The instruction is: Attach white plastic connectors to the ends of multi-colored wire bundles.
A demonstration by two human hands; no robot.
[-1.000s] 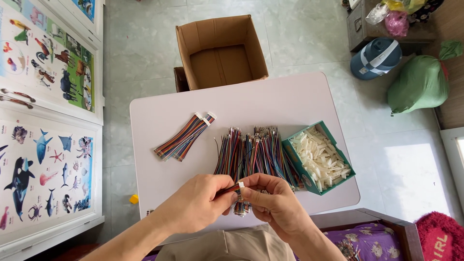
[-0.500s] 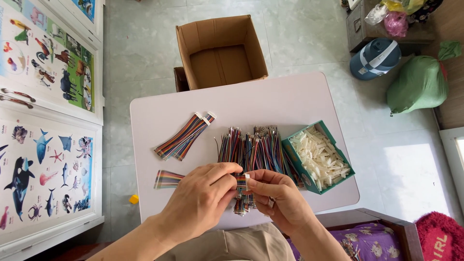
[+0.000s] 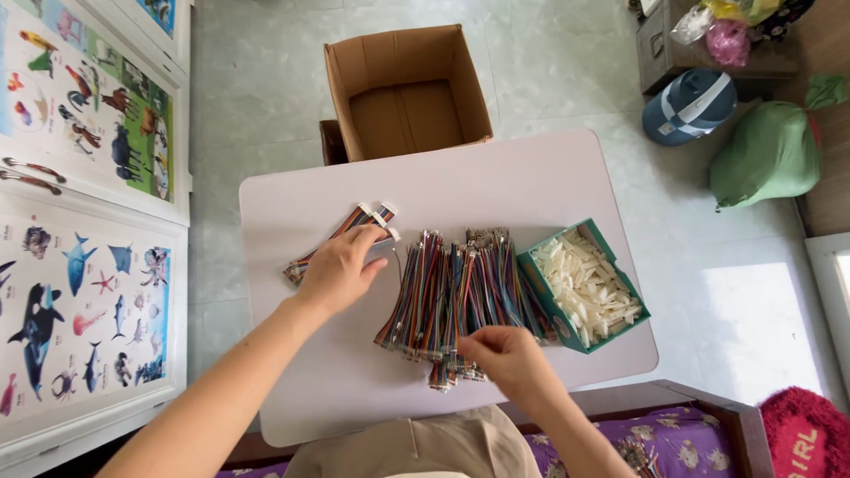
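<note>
My left hand (image 3: 341,270) reaches out to the left part of the white table (image 3: 496,177) and lies over a small bundle of multi-coloured ribbon cables (image 3: 361,221) with white connector ends, its fingers curled on a cable there. My right hand (image 3: 509,358) is near the table's front edge, with thumb and fingers pinched on the near ends of a big pile of the same ribbon cables (image 3: 460,283). A green box of small white connector housings (image 3: 586,283) stands just right of the pile.
An open cardboard box (image 3: 407,88) stands on the floor behind the table. To the left are cupboard doors with animal posters (image 3: 80,265). A green sack (image 3: 770,155) and a blue container (image 3: 691,106) sit at the far right.
Both hands were together at the front of the pile. My left hand has since carried a cable out left to the small bundle, while my right hand stayed at the pile's near end.
</note>
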